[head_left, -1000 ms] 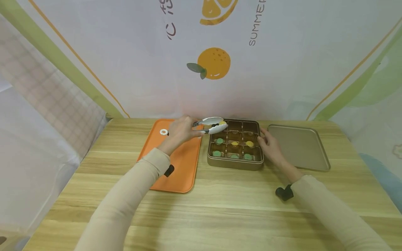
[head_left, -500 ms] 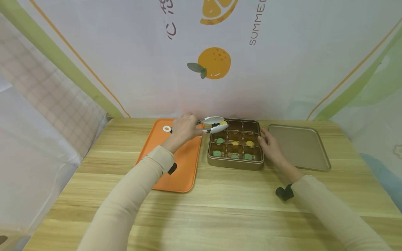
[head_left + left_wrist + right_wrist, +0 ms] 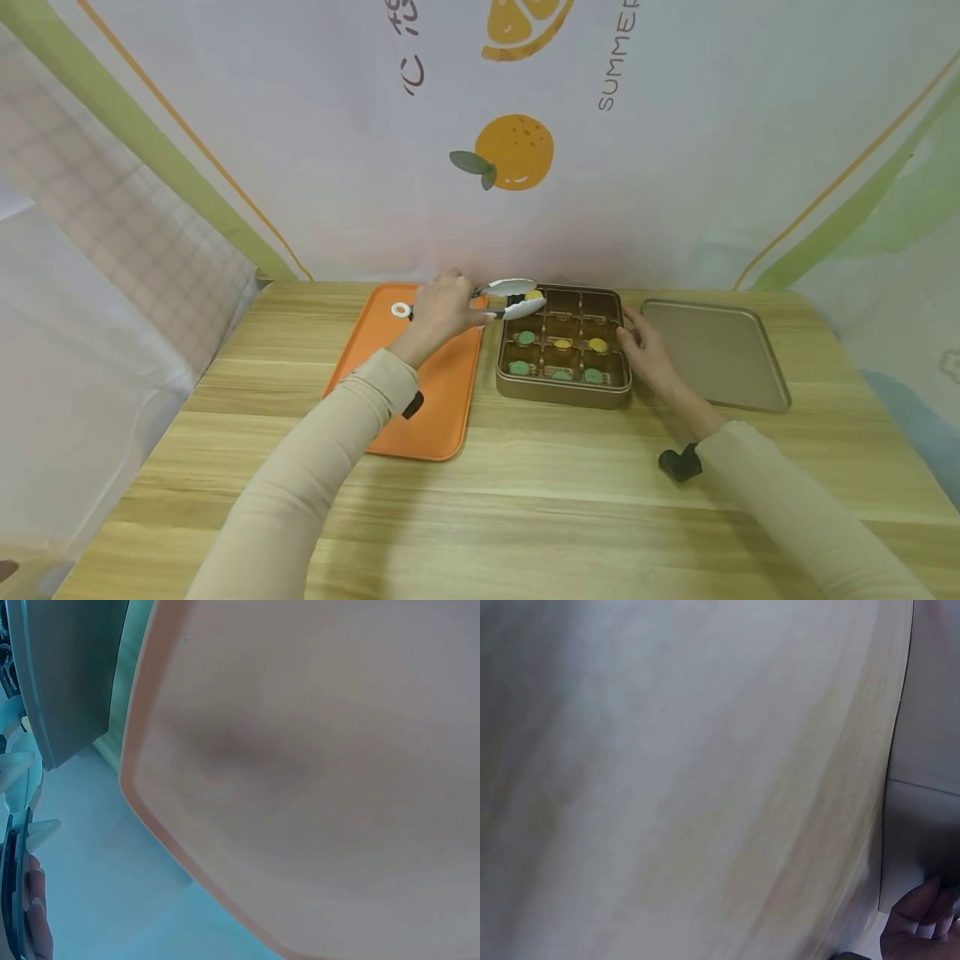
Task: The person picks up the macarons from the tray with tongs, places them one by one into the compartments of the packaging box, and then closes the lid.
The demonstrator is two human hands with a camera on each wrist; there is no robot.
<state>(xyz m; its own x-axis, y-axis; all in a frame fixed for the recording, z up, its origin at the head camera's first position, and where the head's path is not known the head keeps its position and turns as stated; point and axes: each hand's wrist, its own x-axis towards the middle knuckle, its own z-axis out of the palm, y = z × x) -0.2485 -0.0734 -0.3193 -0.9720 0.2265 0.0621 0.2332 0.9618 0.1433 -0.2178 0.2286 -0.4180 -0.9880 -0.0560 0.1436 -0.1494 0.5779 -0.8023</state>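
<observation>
My left hand [image 3: 442, 310] grips a pair of tongs [image 3: 517, 309] with white tips and a ring at the handle end. The tips stand apart over the back left compartment of a gold tin box [image 3: 562, 392]. A yellow round piece [image 3: 533, 295] shows between them; whether they touch it I cannot tell. In the left wrist view the tongs [image 3: 25, 776] appear at the left edge. My right hand [image 3: 647, 352] rests its fingers against the box's right side. Green pieces [image 3: 519, 367] and other yellow pieces [image 3: 597, 344] lie in the front compartments.
An orange tray [image 3: 431, 425] lies left of the box, under my left forearm. To the right lies a flat gold lid [image 3: 720, 354]. All stand on a wooden table [image 3: 540, 500], with a printed cloth [image 3: 360, 192] hanging behind.
My left hand and the tongs shifted slightly right between the first two frames, then stayed nearly still. The right hand and the box keep their places.
</observation>
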